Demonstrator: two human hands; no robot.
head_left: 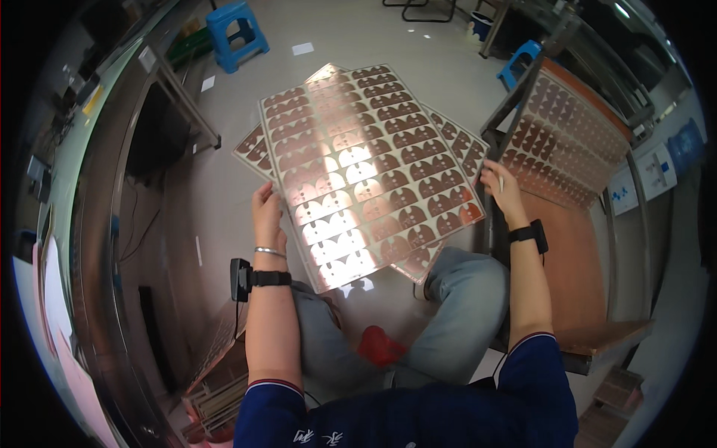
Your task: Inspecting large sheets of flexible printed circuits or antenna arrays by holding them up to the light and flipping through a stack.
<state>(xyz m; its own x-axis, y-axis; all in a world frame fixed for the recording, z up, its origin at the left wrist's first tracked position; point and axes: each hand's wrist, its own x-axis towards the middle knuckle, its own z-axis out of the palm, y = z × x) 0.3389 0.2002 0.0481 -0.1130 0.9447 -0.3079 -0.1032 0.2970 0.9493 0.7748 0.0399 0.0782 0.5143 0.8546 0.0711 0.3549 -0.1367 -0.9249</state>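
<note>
A large circuit board panel (396, 160) with rows of coppery rounded shapes lies tilted in front of me, bright glare running down it. Beneath it, turned at an angle, a second circuit board panel (457, 138) shows at the corners. My left hand (268, 216) has its fingers closed at the left edge of the panels. At the right edge, the fingers of my right hand (503, 193) are closed on the rim. Whether each hand grips one panel or both is hard to make out. What supports the lower panel is hidden.
On my right a brown slanted rack (562, 257) carries another patterned panel (564, 138). A long bench (89, 149) runs along my left. Blue stools (236, 33) stand farther off on the floor. A red object (379, 346) shows between my knees.
</note>
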